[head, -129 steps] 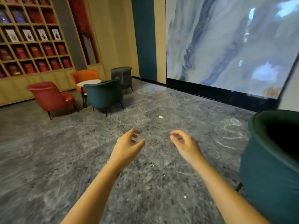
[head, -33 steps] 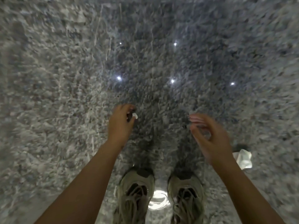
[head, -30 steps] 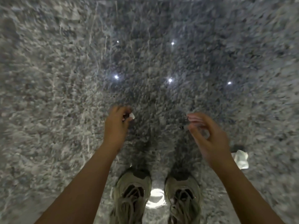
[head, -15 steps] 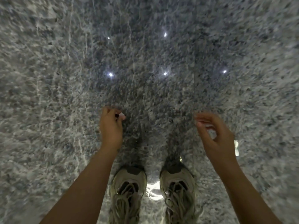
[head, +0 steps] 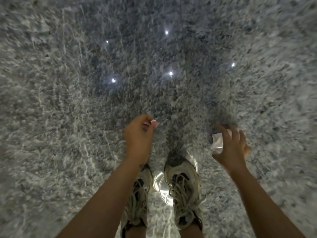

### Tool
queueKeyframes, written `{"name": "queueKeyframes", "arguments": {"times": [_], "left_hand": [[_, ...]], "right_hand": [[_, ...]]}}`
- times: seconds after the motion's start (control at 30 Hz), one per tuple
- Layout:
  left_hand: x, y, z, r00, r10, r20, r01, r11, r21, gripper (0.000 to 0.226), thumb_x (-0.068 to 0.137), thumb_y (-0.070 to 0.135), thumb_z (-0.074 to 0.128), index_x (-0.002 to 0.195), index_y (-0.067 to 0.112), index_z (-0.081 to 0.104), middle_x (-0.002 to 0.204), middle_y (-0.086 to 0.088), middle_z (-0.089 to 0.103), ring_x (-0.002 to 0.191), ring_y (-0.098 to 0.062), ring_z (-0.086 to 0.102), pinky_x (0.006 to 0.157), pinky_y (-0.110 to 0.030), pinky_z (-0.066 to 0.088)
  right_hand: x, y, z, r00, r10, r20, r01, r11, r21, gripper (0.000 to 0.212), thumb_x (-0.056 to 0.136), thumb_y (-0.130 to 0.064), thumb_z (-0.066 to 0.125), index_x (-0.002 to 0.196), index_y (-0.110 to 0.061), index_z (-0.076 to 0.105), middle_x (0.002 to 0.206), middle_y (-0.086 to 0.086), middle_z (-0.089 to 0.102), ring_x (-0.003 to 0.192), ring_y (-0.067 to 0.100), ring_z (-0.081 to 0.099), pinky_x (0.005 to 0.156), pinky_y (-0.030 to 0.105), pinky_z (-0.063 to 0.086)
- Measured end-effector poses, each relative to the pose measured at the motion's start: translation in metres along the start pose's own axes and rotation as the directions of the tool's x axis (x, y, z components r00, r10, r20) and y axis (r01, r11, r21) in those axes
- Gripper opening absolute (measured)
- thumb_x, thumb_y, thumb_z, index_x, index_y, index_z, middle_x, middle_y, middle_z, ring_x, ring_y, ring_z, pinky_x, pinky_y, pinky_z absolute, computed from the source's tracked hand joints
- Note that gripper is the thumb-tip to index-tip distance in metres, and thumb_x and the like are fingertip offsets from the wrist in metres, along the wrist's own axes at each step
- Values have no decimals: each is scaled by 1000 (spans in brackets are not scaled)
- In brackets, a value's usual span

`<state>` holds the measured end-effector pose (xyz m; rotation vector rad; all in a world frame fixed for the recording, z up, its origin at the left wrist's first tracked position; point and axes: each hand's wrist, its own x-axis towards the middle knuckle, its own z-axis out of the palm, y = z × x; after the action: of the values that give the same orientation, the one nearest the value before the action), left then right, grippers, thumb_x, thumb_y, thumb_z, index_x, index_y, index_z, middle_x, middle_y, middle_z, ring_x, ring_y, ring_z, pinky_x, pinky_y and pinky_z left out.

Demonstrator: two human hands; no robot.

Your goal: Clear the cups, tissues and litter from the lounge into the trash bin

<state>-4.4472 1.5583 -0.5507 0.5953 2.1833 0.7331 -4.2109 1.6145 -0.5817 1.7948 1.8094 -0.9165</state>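
Observation:
I am looking straight down at a speckled grey floor [head: 85, 100] and my two shoes [head: 183, 186]. My left hand [head: 137, 138] hangs above the left shoe and pinches a small white scrap of litter [head: 153, 121] at its fingertips. My right hand [head: 231, 148] is low on the right, blurred by motion. Its fingers and thumb curl round a crumpled white tissue [head: 217, 141], which shows between them.
Several ceiling lights glint off the polished floor [head: 170, 73], and a bright ring reflection [head: 159, 184] lies between the shoes. No bin, chair or table shows in this view.
The tissue lay on the floor right of my right hand; that hand has dropped and closed round it. My left hand has kept hold of the scrap throughout.

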Motion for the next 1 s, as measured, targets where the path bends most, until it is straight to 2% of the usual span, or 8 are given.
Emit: {"name": "queueKeyframes", "arguments": {"times": [0.13, 0.3, 0.47, 0.53, 0.63, 0.7, 0.87, 1.0], "left_hand": [[-2, 8, 13, 998, -23, 58, 24, 1000, -19, 19, 82, 10, 68, 69, 19, 58, 66, 9, 56, 61, 0, 51, 56, -6, 38], [-6, 15, 27, 992, -24, 120, 27, 999, -24, 19, 82, 7, 67, 68, 16, 58, 66, 6, 56, 58, 8, 49, 55, -6, 39], [-16, 32, 24, 989, -9, 147, 12, 1000, -21, 12, 84, 10, 66, 73, 7, 63, 69, -1, 58, 60, -1, 51, 57, -9, 39], [-29, 51, 13, 989, 5, 150, 2, 999, -51, 13, 86, 12, 65, 75, 5, 64, 70, -4, 61, 62, -5, 51, 58, -9, 40], [-57, 101, -14, 988, 20, 156, -1, 992, -124, 9, 87, 14, 63, 79, 12, 67, 72, 2, 65, 69, -6, 59, 63, -10, 45], [-76, 148, -38, 985, 35, 170, -1, 981, -196, 8, 87, 15, 62, 82, 15, 69, 75, 3, 68, 74, -10, 64, 68, -14, 48], [-108, 280, -117, 975, 137, 174, -75, 943, -324, 17, 92, 10, 54, 92, 17, 69, 81, 6, 70, 75, -1, 66, 67, -13, 50], [-115, 373, -180, 975, 169, 144, -98, 908, -408, 16, 91, 9, 55, 86, 18, 67, 84, -1, 71, 80, -11, 68, 76, -26, 54]], "right_hand": [[7, 2, 16, 1000, 18, -22, -15, 995, 101, 77, 63, -5, 74, 130, -27, 44, 150, 5, 17, 137, 31, 11, 103, 57, 24], [13, 3, 23, 981, 18, -192, 21, 980, 200, 48, 66, -2, 70, 111, -15, 59, 133, 10, 40, 122, 36, 31, 93, 50, 31], [-3, -13, 1, 948, -29, -318, 160, 905, 395, 38, 66, 0, 72, 102, -4, 62, 108, 14, 57, 104, 37, 49, 88, 42, 35], [-24, -28, -25, 918, -65, -391, 243, 872, 425, 35, 69, -5, 74, 101, -4, 60, 98, 12, 62, 93, 31, 56, 83, 45, 43], [-67, -59, -85, 913, -60, -404, 307, 752, 583, 30, 75, -13, 72, 99, -15, 54, 84, -6, 63, 74, 3, 57, 68, 22, 46], [-100, -82, -135, 926, -61, -372, 317, 661, 680, 28, 79, -21, 68, 100, -25, 50, 78, -18, 60, 69, -5, 56, 58, 16, 45], [-169, -144, -264, 943, -139, -303, 333, 457, 825, 25, 85, -21, 64, 109, -19, 56, 82, -17, 64, 76, -7, 60, 62, 10, 47], [-204, -197, -356, 916, -236, -324, 399, 474, 785, 15, 86, -24, 60, 97, -31, 53, 81, -13, 64, 74, -8, 60, 62, 7, 44]]}}
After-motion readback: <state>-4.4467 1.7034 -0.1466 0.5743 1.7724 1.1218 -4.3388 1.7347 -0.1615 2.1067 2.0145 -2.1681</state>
